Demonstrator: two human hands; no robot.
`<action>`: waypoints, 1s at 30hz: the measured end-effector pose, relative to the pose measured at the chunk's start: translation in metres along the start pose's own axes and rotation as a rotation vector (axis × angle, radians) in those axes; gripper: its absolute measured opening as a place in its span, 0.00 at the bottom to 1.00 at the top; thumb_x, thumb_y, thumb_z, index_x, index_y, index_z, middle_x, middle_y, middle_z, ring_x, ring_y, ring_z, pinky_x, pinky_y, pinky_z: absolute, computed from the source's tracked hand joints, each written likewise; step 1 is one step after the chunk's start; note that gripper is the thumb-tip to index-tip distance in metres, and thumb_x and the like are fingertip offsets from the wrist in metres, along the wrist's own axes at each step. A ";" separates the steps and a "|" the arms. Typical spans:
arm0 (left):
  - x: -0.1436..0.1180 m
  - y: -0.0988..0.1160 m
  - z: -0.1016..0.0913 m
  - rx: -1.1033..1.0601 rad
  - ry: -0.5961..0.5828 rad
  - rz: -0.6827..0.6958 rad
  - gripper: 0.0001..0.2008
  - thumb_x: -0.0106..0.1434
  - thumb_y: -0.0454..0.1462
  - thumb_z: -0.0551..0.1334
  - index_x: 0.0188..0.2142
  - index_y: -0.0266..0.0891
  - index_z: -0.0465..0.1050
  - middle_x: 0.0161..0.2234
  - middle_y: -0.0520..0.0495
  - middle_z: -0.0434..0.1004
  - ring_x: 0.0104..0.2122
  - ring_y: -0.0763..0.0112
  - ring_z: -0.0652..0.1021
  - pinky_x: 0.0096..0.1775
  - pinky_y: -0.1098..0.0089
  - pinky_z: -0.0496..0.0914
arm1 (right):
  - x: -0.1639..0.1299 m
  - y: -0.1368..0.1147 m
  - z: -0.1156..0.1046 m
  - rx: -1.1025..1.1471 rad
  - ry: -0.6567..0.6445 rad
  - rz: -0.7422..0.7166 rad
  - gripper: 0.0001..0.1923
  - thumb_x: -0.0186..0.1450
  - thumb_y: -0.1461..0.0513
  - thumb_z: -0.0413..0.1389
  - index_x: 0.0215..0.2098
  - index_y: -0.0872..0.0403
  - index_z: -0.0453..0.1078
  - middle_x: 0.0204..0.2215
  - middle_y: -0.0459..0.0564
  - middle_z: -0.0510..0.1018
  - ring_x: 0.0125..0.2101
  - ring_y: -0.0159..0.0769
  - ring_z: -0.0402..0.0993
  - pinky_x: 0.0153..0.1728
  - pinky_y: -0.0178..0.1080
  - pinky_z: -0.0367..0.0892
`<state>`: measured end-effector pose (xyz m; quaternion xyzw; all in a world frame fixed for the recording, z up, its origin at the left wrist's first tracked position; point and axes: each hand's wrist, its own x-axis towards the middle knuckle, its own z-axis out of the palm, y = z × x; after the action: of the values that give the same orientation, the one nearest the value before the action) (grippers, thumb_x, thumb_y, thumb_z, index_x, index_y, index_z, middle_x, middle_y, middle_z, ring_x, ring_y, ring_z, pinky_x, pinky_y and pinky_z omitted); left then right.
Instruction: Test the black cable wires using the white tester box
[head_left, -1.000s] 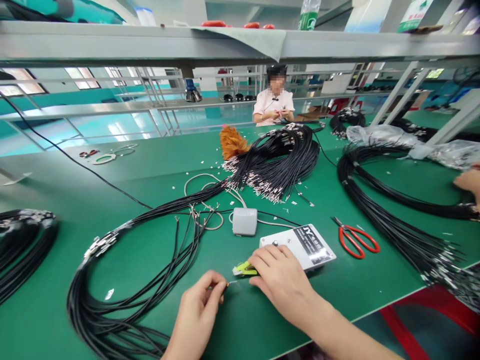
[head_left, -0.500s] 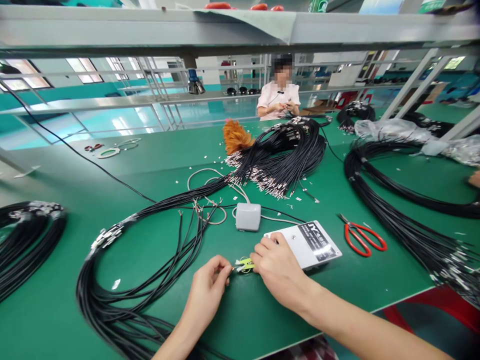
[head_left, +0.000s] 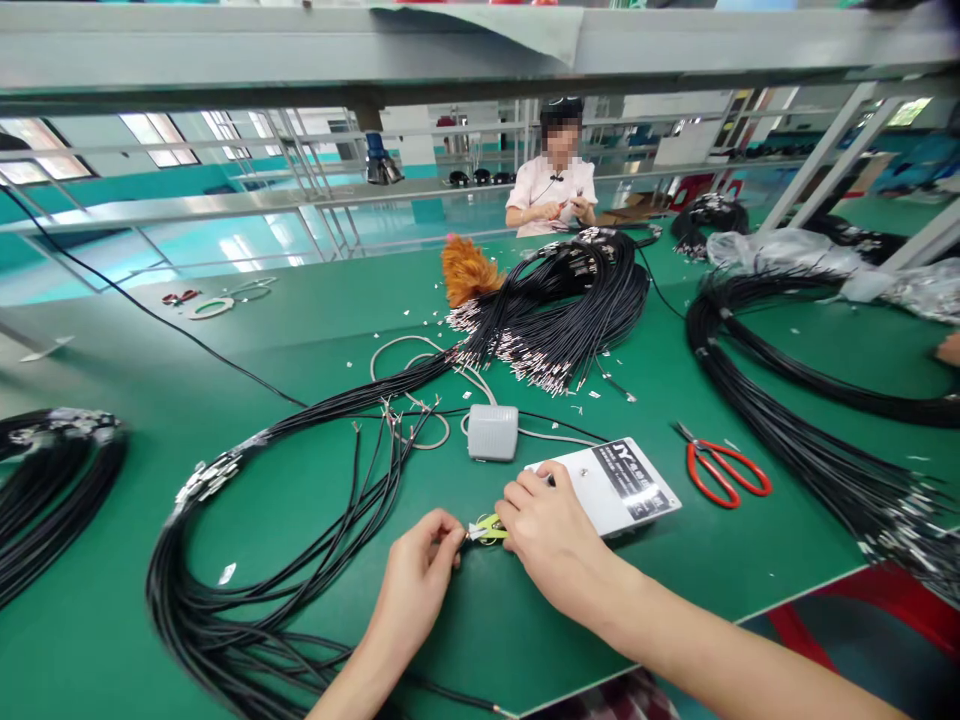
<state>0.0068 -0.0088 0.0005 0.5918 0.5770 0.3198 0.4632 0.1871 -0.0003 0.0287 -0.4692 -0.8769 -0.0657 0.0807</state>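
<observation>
Barely anything has shifted since half a second ago: left hand (head_left: 420, 575) still pinches a wire end against the yellow-green clip (head_left: 489, 527), which the right hand (head_left: 551, 535) grips beside the white box (head_left: 622, 485) on the green table (head_left: 300, 330)

I see red scissors (head_left: 721, 469) at three o'clock on the green table (head_left: 300, 330), a grey foot pedal (head_left: 492, 432) near centre, an orange feather duster (head_left: 465, 276) at twelve, and a seated co-worker (head_left: 553, 190) beyond it.
</observation>
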 end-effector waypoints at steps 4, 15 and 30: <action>-0.001 0.000 -0.002 0.060 0.014 0.061 0.13 0.61 0.46 0.56 0.27 0.40 0.67 0.21 0.55 0.62 0.23 0.70 0.64 0.27 0.72 0.58 | -0.004 0.004 -0.015 0.058 0.054 0.007 0.10 0.61 0.59 0.65 0.36 0.55 0.71 0.35 0.49 0.78 0.39 0.43 0.70 0.44 0.48 0.54; 0.008 -0.016 -0.009 0.245 -0.014 0.120 0.17 0.61 0.51 0.54 0.29 0.42 0.71 0.22 0.52 0.67 0.23 0.66 0.71 0.28 0.71 0.65 | -0.109 0.018 0.001 0.202 0.546 0.259 0.09 0.64 0.71 0.53 0.41 0.52 0.64 0.54 0.52 0.76 0.53 0.43 0.66 0.50 0.43 0.56; 0.000 -0.009 -0.021 0.122 0.026 0.039 0.15 0.62 0.49 0.57 0.27 0.40 0.68 0.22 0.54 0.63 0.22 0.71 0.66 0.24 0.74 0.61 | -0.102 0.016 0.019 0.196 0.684 0.184 0.08 0.65 0.71 0.54 0.36 0.52 0.68 0.44 0.48 0.83 0.45 0.42 0.74 0.55 0.49 0.55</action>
<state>-0.0163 -0.0063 -0.0004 0.6258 0.5897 0.3009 0.4124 0.2544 -0.0710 -0.0102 -0.4870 -0.7554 -0.1270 0.4195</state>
